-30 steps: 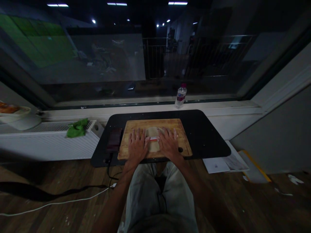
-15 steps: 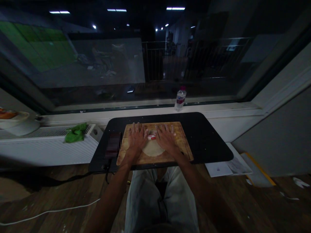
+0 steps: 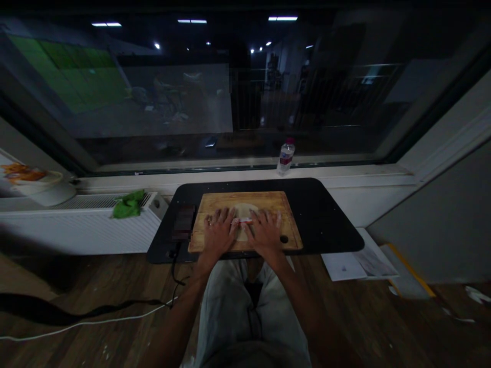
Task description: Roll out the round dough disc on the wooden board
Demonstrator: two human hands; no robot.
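Note:
A flat, round sheet of pale dough lies on a wooden cutting board. Across the dough sits a rod with a red-and-white label; its ends are covered by my palms, so its exact kind is unclear. My left hand rests flat over the rod's left end, fingers stretched forward. Over the right end, my right hand lies likewise, fingers extended and slightly spread. Neither hand is wrapped round the rod.
The board stands on a black table with a dark flat object at its left. Behind are a water bottle on the windowsill and a green cloth on the radiator. Cables cross the floor at left.
Both hands have moved back toward my body with the rod, uncovering the dough's far part. The label has turned. The camera view has shifted slightly.

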